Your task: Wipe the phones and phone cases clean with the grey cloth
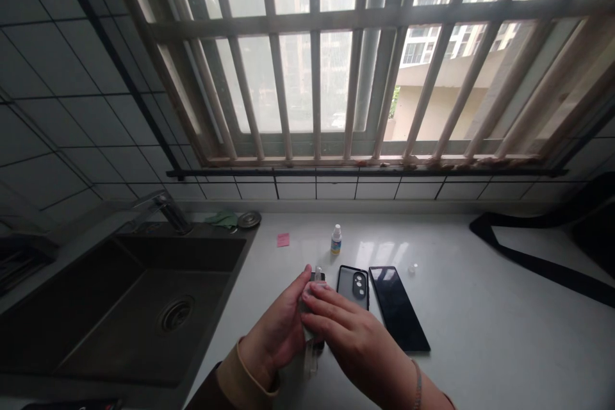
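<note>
My left hand [281,323] is closed around a dark phone-like slab [318,277], its thumb up along the side. Clear plastic [311,362] sticks out at the slab's top and bottom. Across its face lie the stretched fingers of my right hand [348,333], over something pale that I cannot make out. Most of the slab is hidden by both hands. Just right of them is a dark-rimmed phone case [350,282] with a camera cutout. Beside the case lies a black flat-screened device [400,311]. Behind the hands a small white-capped bottle [336,241] stands upright.
A dark sink [211,307] with a faucet [173,213] is at left; a green cloth [221,219] and metal strainer [249,220] sit on its back rim. A pink note [283,240], small clear piece [412,268] and black strap [542,262] are on the white counter [504,346].
</note>
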{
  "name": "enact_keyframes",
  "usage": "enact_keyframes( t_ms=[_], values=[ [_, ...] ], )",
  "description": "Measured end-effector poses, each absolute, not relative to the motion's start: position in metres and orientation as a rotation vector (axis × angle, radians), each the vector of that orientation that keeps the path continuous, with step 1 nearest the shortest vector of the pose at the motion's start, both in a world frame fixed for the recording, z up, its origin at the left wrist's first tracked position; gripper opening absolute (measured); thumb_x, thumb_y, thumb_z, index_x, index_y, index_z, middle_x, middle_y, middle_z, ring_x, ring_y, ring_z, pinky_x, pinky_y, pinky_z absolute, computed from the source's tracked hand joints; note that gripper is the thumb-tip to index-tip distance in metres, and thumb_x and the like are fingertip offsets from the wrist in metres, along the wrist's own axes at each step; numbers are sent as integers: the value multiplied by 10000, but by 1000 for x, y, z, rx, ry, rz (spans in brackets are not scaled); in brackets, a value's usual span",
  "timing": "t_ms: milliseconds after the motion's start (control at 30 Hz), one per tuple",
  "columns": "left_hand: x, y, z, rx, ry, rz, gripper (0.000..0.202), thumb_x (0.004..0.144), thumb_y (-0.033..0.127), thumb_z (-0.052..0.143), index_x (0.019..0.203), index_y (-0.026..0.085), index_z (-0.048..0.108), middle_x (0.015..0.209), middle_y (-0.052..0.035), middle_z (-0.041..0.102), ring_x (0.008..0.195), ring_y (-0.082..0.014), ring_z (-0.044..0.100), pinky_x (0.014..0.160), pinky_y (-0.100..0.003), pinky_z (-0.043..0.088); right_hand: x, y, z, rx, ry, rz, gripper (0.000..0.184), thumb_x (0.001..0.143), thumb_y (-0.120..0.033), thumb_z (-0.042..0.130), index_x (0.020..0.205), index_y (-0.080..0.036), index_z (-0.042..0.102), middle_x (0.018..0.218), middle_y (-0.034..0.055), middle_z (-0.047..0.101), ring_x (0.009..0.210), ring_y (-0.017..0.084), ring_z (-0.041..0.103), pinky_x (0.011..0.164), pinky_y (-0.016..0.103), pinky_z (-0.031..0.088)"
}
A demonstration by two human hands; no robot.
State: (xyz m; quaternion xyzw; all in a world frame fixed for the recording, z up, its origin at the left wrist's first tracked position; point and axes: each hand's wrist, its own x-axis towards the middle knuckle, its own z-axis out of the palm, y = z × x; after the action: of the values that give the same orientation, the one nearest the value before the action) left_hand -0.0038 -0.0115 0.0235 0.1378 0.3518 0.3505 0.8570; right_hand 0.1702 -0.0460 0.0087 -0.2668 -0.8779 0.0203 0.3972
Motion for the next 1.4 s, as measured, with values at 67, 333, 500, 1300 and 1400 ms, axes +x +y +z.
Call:
enact_keyframes(
  t_ms=[67,333,500,1300,1400],
  values=[
    [-3,-13,26,271,789,775,378,987,473,737,1006,97,711,858,-82,727,748,-160,725,692,-238,579,169,-48,10,-654,-2231,54,421,1005,36,489,1336,-120,697,1450,128,714,1500,236,540,1274,414,442],
    [-3,-5,34,287,864,885,393,1010,498,669,1057,108,668,743,-52,679,587,-162,672,589,-247,547,166,-57,20,-579,-2253,145,450,972,16,510,1354,-149,683,1462,102,708,1496,236,545,1286,405,434],
    [-1,1,36,167,870,973,423,1020,566,624,1021,142,634,673,-19,634,547,-161,633,637,-310,594,166,-59,18,-541,-2238,154,508,986,9,509,1439,-180,636,1471,87,701,1490,234,549,1269,402,464],
    [-12,-3,47,120,644,1068,596,1089,574,387,1238,41,607,784,-69,617,696,-216,667,927,-464,643,177,-54,12,-583,-2253,124,383,1060,-59,591,1418,-177,662,1538,83,643,1533,254,493,1296,440,448],
    [-16,-2,44,132,624,1091,619,1092,560,387,1270,6,600,820,-83,620,705,-210,663,967,-476,635,178,-52,12,-582,-2253,124,379,1062,-63,595,1416,-178,660,1541,91,639,1525,250,502,1287,430,461]
  ],
)
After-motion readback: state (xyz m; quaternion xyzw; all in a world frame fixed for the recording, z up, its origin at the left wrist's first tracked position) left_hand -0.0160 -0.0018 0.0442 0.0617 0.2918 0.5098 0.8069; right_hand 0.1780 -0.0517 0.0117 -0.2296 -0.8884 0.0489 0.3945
